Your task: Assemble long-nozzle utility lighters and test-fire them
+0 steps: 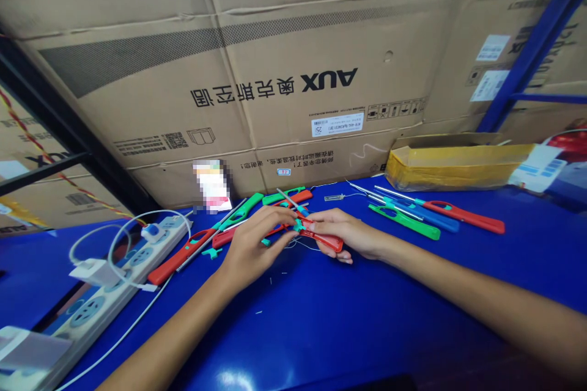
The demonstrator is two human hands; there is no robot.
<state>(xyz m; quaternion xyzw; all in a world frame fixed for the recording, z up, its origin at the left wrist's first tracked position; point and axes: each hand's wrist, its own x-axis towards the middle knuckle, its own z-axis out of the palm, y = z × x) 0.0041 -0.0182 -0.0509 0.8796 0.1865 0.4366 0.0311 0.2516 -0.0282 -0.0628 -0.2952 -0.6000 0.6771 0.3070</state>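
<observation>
1. At the far left, a white power strip lies slanted on the blue workbench. A white charger plug sits on it, and a white cable loops above.
2. Just right of the strip, a red lighter with a long metal nozzle lies angled, a small teal plastic part beside it. A green lighter lies close behind.
3. The left hand is clenched around the near end of a red lighter handle, its fingertips closing by a teal piece set in that handle.
4. The red lighter handle sits between both hands, held just above the bench, with a thin wire trailing below it. The right hand grasps its far end, fingers wrapped over the red plastic.
5. Behind the hands, a small metal tube lies on the bench.
6. Further right, a green lighter, a blue lighter and a red lighter lie roughly parallel, well apart from the hands.
7. Behind everything stands a large cardboard AUX carton, with a yellow-taped box and a blue shelf upright at the right.
</observation>
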